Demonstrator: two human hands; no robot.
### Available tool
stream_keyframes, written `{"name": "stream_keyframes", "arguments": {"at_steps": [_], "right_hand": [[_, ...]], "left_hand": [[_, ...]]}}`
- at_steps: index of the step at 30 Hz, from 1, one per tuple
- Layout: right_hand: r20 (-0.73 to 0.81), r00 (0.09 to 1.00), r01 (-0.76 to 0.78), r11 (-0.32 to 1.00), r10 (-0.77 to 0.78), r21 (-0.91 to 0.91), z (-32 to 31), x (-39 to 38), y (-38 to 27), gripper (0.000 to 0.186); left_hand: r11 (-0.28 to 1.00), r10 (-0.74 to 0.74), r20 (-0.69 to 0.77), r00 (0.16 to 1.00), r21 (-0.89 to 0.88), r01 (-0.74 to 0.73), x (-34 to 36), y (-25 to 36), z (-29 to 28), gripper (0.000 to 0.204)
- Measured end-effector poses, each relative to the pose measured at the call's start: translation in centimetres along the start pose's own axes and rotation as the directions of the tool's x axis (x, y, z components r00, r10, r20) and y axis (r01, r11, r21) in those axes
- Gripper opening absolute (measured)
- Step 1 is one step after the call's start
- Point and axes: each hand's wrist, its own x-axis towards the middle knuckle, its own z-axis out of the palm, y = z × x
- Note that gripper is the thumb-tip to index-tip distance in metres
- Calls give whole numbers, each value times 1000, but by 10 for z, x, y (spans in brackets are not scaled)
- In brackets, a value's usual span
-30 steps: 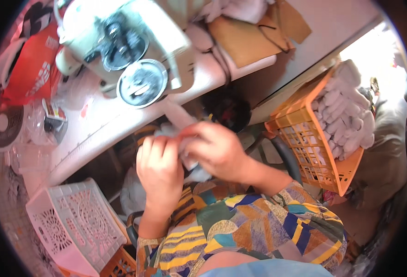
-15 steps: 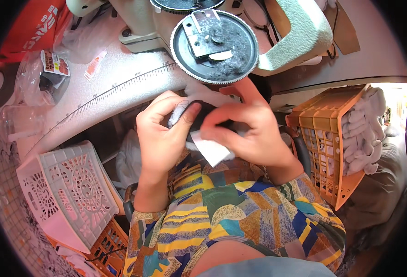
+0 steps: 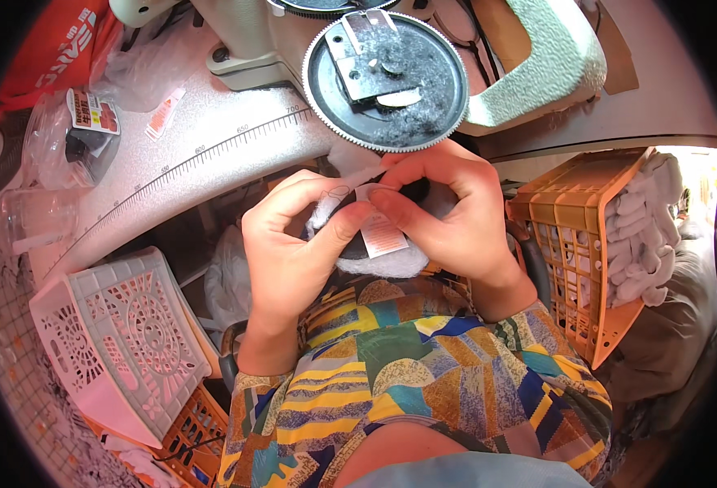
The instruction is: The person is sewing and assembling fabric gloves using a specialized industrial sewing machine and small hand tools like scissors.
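Observation:
A fluffy pale grey fabric piece with a dark inside [image 3: 387,264] is held between my two hands, just below a round toothed metal plate [image 3: 435,98]. My left hand [image 3: 293,236] pinches its left edge, thumb on top near the middle. From the other side my right hand [image 3: 452,215] grips it, its thumb pressing the top of a small white label [image 3: 384,237]. The label hangs down over the dark inside, printed face up. Both thumb tips nearly meet at the label's upper end. Most of my other fingertips are hidden behind the fabric.
The plate belongs to a pale green machine [image 3: 570,69] on a worktable with a curved ruler edge [image 3: 204,150]. A light plastic crate [image 3: 135,333] stands left. On the right, an orange crate [image 3: 601,285] holds several pale fluffy pieces [image 3: 639,220]. A clear plastic bag [image 3: 49,138] lies at the left.
My right hand has moved up and right. The label has turned from a blank slant to hanging nearly straight, print showing. More of the fluffy lower edge shows, and my left thumb has moved inward.

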Motion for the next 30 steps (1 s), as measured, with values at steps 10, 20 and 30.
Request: {"name": "stream_keyframes", "arguments": {"at_steps": [10, 20, 30], "right_hand": [[69, 998, -2, 998, -2, 55, -4, 3, 8, 11], [96, 981, -183, 974, 172, 132, -5, 3, 3, 12], [87, 971, -233, 966, 224, 110, -6, 6, -1, 11]], "left_hand": [[982, -124, 23, 992, -137, 126, 2, 1, -5, 15], [987, -110, 5, 994, -120, 110, 1, -1, -3, 17], [978, -131, -70, 989, -171, 118, 5, -4, -8, 9]]}}
